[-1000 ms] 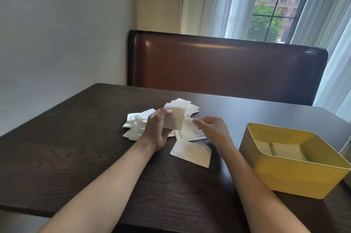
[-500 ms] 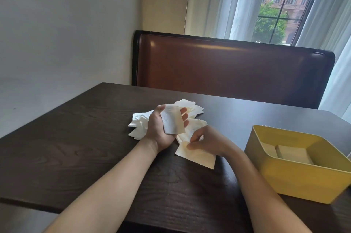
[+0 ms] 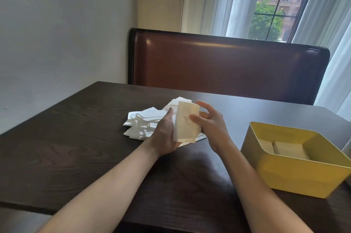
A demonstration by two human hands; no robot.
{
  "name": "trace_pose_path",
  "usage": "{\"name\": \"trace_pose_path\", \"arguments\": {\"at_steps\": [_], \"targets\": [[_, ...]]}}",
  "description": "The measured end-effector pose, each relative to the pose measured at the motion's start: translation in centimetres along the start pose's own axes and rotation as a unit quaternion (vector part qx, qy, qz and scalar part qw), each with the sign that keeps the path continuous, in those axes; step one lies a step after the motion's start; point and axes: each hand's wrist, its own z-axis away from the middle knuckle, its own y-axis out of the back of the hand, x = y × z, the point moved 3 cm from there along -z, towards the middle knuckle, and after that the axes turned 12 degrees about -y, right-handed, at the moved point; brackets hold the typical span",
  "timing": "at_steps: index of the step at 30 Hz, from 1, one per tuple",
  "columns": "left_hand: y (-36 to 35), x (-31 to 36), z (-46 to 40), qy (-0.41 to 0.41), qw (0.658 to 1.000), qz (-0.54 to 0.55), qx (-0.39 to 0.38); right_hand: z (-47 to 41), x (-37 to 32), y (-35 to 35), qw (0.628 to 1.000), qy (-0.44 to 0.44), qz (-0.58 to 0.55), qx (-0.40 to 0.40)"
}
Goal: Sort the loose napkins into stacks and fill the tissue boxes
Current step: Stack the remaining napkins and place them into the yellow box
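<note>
My view, head cam: two forearms, both bare to the frame's lower edge, no sleeve in sight. Left hand (image 3: 164, 134) and right hand (image 3: 212, 128) also bare; I see no glove, ring, watch or band on either wrist. Nails short, unpainted as far as res. allows. Rest of body out of frame.
</note>
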Motion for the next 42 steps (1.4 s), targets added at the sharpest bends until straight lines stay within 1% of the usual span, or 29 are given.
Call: {"name": "trace_pose_path", "arguments": {"at_steps": [3,5,9,13,15,16,18,20,21,23,24,25,27,28,29,30,32,33,34,37,39,42], "targets": [[-0.4,-0.2,0.4,0.006,1.0,0.005,-0.018,0.1,0.0,0.1,0.997,0.01,0.065,0.027],[-0.6,-0.2,0.5,0.001,1.0,-0.005,-0.031,0.4,-0.1,0.0,0.995,0.004,0.095,0.025],[-0.7,-0.2,0.6,-0.011,0.998,-0.021,-0.05,0.5,0.0,-0.2,0.996,-0.022,0.091,0.006],[-0.6,-0.3,0.6,-0.021,0.997,-0.027,-0.07,0.6,-0.1,-0.3,0.993,-0.016,0.117,0.013],[-0.4,-0.4,0.6,-0.026,0.995,-0.049,-0.083,0.5,0.1,-0.4,0.993,-0.01,0.12,0.014],[-0.4,-0.5,0.5,-0.027,0.995,-0.06,-0.078,0.4,0.2,-0.4,0.992,-0.005,0.123,0.022],[-0.1,-0.4,0.3,-0.022,0.997,-0.056,-0.038,0.0,0.3,-0.1,0.992,-0.002,0.114,0.051],[0.3,0.3,-0.1,-0.032,0.999,-0.014,0.007,-0.5,0.5,0.7,0.993,-0.001,0.075,0.092],[0.8,0.8,-0.4,-0.044,0.999,0.013,0.029,-0.7,0.7,1.2,0.989,0.004,0.081,0.121],[1.7,1.9,-0.7,-0.074,0.992,0.063,0.076,-1.0,1.1,1.9,0.973,0.017,0.163,0.163],[2.2,2.2,-0.9,-0.085,0.988,0.088,0.095,-1.2,1.4,1.9,0.962,0.018,0.22,0.161],[2.5,2.4,-1.0,-0.09,0.984,0.11,0.11,-1.5,1.8,1.8,0.948,0.008,0.285,0.143],[2.8,2.6,-0.9,-0.087,0.979,0.131,0.127,-1.9,2.6,1.2,0.9,-0.032,0.422,0.101],[2.7,2.5,-0.9,-0.084,0.979,0.135,0.13,-2.0,2.9,0.9,0.881,-0.046,0.461,0.092],[2.7,2.5,-0.8,-0.081,0.978,0.135,0.133,-2.1,3.0,0.7,0.878,-0.05,0.468,0.091],[2.7,2.5,-0.8,-0.082,0.979,0.13,0.132,-2.2,2.9,0.7,0.889,-0.048,0.444,0.095],[2.7,2.6,-0.9,-0.088,0.981,0.119,0.124,-2.0,2.6,0.8,0.935,-0.038,0.337,0.105],[2.7,2.6,-0.8,-0.087,0.982,0.115,0.119,-1.8,2.5,1.0,0.95,-0.03,0.292,0.106],[2.7,2.6,-0.7,-0.086,0.983,0.113,0.116,-1.7,2.4,1.2,0.956,-0.023,0.269,0.111],[2.5,2.4,-0.5,-0.079,0.985,0.105,0.108,-1.4,2.2,1.7,0.958,0.005,0.25,0.144],[2.5,2.4,-0.5,-0.079,0.986,0.098,0.108,-1.4,2.1,1.8,0.961,0.007,0.226,0.158],[2.5,2.4,-0.5,-0.077,0.987,0.09,0.112,-1.2,1.3,2.0,0.973,0.03,0.157,0.166]]}}
